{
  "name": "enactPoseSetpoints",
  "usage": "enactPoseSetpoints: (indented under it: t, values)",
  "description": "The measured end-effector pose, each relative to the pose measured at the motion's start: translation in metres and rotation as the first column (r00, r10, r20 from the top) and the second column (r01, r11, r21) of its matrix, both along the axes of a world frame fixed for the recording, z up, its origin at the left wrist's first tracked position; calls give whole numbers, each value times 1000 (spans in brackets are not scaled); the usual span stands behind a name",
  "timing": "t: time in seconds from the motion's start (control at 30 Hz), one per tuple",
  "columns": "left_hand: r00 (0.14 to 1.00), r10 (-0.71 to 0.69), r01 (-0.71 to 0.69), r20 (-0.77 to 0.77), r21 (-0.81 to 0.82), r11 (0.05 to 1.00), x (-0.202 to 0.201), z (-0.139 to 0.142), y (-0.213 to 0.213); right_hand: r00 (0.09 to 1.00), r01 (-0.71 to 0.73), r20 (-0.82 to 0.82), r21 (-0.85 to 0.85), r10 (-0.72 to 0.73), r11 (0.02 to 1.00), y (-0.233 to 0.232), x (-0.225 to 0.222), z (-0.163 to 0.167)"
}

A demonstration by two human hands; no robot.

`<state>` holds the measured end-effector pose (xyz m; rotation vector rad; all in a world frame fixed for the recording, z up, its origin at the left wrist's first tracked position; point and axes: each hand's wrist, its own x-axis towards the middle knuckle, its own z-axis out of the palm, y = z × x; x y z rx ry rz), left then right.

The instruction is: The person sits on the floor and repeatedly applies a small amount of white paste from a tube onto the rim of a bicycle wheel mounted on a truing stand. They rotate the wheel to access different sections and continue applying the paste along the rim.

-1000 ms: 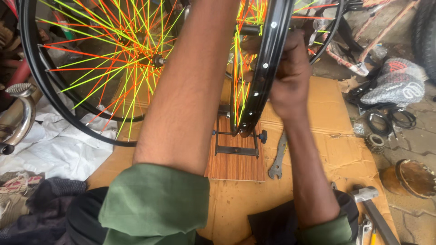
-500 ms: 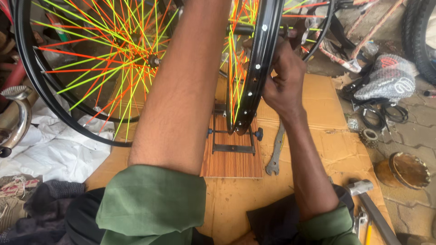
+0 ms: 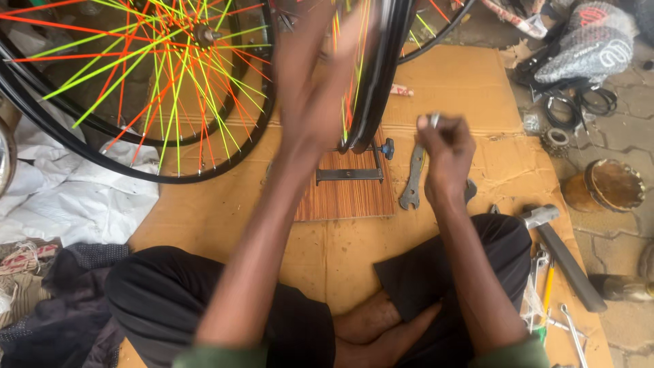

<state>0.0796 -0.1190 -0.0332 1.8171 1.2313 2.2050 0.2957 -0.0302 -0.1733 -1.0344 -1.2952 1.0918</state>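
A black bicycle wheel rim (image 3: 376, 82) with orange and yellow-green spokes stands upright in a small metal stand (image 3: 354, 172) on a striped wooden board (image 3: 347, 197). My left hand (image 3: 320, 75) is raised and blurred against the rim and spokes; its grip is unclear. Off the wheel and to its right, my right hand (image 3: 446, 153) pinches a small silver metal tool (image 3: 433, 120). A flat wrench (image 3: 412, 180) lies on the cardboard just below that hand.
Two more wheels (image 3: 136, 88) with bright spokes lean at the left. The cardboard sheet (image 3: 470, 82) covers the ground. A hammer (image 3: 555, 245) and several small tools lie at right, with a round tin (image 3: 603, 185), a sprocket (image 3: 557, 140) and a bicycle saddle (image 3: 593, 41).
My right hand has come off the rim and dropped lower to the right, holding the small tool. The view has tilted down, showing my crossed legs. My left hand is moving at the wheel.
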Motion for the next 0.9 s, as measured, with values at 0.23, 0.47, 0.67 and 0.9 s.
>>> enactPoseSetpoints:
  t: [0.23, 0.47, 0.67, 0.9]
  values:
    - [956, 116, 41, 269, -514, 857, -31, -142, -24, 999, 13, -42, -298, -27, 955, -29, 27, -67]
    - [946, 105, 11, 308, -354, 935, -40, -132, -20, 974, -144, 118, -327, 191, 934, -60, -3, -76]
    - [948, -32, 113, 317, -240, 964, -30, -119, -24, 926, -178, 261, -332, 271, 926, -71, -21, -64]
    - [952, -109, 168, 286, -192, 967, -14, -86, -34, 873, -96, 416, -361, 252, 928, -78, -20, -53]
